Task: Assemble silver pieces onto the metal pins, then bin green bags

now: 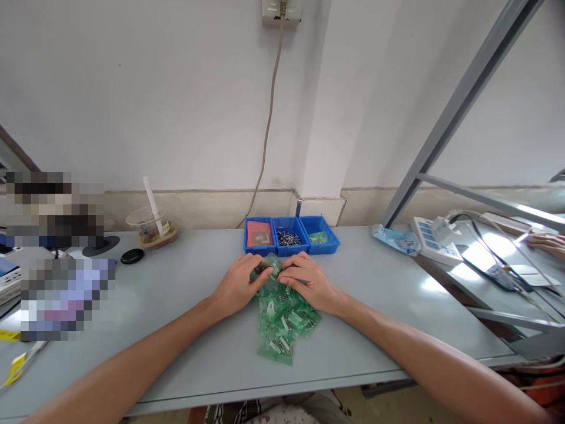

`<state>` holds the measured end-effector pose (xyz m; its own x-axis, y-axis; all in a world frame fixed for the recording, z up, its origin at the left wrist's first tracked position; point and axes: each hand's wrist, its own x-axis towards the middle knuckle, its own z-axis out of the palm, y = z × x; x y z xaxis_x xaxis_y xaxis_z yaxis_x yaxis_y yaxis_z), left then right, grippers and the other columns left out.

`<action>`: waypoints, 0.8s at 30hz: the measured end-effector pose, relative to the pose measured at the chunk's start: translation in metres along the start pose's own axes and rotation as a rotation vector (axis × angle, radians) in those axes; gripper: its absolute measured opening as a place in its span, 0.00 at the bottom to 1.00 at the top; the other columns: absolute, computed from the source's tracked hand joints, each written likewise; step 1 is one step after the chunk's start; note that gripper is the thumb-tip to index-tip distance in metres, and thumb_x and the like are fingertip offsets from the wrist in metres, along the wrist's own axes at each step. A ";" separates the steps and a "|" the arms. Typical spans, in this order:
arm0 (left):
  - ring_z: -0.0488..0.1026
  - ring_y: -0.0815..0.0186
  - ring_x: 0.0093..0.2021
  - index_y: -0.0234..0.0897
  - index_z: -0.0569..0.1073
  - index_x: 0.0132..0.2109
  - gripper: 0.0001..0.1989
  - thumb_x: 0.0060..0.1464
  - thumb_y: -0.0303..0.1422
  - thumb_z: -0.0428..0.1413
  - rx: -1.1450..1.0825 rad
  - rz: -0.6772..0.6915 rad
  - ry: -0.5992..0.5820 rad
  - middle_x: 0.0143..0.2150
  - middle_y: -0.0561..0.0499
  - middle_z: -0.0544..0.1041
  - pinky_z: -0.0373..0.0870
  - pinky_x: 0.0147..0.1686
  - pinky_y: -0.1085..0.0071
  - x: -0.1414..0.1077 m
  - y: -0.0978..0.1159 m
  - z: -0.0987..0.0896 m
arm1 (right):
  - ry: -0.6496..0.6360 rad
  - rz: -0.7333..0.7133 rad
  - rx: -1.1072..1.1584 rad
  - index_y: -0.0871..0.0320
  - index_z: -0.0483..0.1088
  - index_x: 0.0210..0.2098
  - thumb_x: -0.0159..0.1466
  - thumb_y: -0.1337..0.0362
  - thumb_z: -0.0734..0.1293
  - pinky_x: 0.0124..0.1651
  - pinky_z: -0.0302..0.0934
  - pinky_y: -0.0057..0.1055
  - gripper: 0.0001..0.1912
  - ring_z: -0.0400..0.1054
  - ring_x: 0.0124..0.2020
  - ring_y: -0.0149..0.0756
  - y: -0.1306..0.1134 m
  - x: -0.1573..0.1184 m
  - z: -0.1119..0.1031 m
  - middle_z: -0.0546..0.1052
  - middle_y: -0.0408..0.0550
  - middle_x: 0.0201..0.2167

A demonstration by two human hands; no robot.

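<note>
A small green plastic bag (274, 264) is pinched between my two hands, near the middle of the table. My left hand (241, 282) grips its left side, thumb and fingers together. On the other side, my right hand (311, 281) is closed on the bag's right edge. Below and between the hands lies a heap of similar green bags (282, 324), holding small white pieces and metal parts that look like screws. What is inside the held bag is partly hidden by my fingers.
Behind my hands stand three blue bins: one with a red packet (259, 232), one with loose screws (289, 238), one with a green bag (318, 237). A black disc (132, 256) and round holder (156, 235) are left; a blue packet (397, 240) and power strip (435, 241) right.
</note>
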<state>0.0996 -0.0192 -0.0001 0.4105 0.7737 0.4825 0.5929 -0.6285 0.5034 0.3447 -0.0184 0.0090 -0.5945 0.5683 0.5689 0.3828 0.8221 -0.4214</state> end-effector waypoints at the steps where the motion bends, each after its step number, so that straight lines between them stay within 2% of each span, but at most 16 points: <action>1: 0.69 0.60 0.40 0.41 0.72 0.40 0.14 0.73 0.42 0.51 0.001 -0.003 0.001 0.37 0.52 0.75 0.65 0.43 0.64 0.000 0.000 0.000 | -0.008 -0.007 -0.003 0.52 0.81 0.44 0.76 0.57 0.63 0.51 0.64 0.43 0.14 0.68 0.46 0.42 0.000 0.000 0.000 0.79 0.51 0.44; 12: 0.69 0.60 0.40 0.40 0.72 0.42 0.14 0.74 0.42 0.49 0.013 -0.008 -0.011 0.37 0.52 0.75 0.65 0.43 0.63 0.000 0.000 0.000 | -0.033 -0.007 -0.028 0.49 0.81 0.51 0.76 0.58 0.63 0.49 0.67 0.41 0.15 0.68 0.45 0.42 0.000 -0.001 -0.001 0.78 0.51 0.45; 17: 0.66 0.61 0.36 0.40 0.68 0.35 0.18 0.74 0.42 0.48 0.046 0.036 -0.012 0.31 0.53 0.71 0.62 0.41 0.63 0.001 -0.001 0.000 | -0.033 -0.014 -0.001 0.47 0.80 0.55 0.76 0.58 0.63 0.49 0.67 0.42 0.15 0.67 0.45 0.42 0.000 -0.001 0.001 0.79 0.50 0.43; 24: 0.66 0.60 0.36 0.40 0.65 0.35 0.18 0.74 0.43 0.47 0.071 -0.020 -0.002 0.33 0.53 0.70 0.62 0.41 0.63 0.001 -0.002 0.001 | 0.003 0.005 -0.018 0.47 0.77 0.59 0.77 0.60 0.62 0.51 0.67 0.44 0.16 0.68 0.47 0.44 0.003 -0.002 0.004 0.79 0.51 0.47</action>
<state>0.0997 -0.0174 -0.0016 0.3998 0.7861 0.4714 0.6482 -0.6061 0.4610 0.3447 -0.0171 0.0036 -0.5903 0.5722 0.5693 0.3979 0.8200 -0.4115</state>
